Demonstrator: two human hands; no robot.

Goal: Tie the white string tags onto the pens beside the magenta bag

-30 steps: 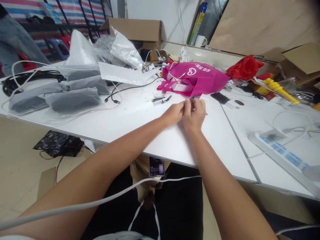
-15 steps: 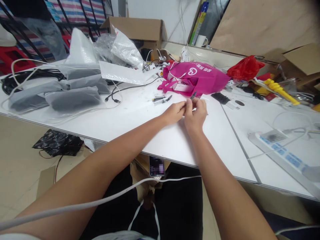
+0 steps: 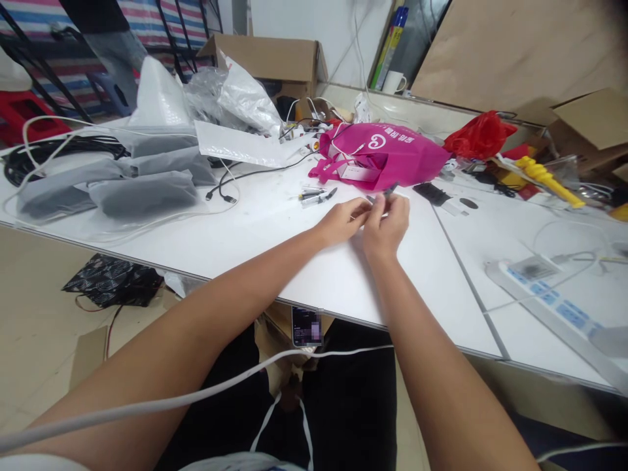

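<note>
My left hand rests over the white table, its fingers curled around something too small to make out. Touching it on the right, my right hand is closed in a pinch, and a small dark object pokes out past its fingertips. The fingers hide most of what is between the hands. Just left of them lie several pens or small tools. A magenta bag with white print lies directly behind the hands.
Grey wrapped packages and a black cable coil lie at the left. At the right are a white power strip, a red plastic bag and yellow cord. A phone is below the table edge.
My fingers have shifted slightly, and the dark object now shows further right above my right hand. In the background at the left, a person has moved to the right.
</note>
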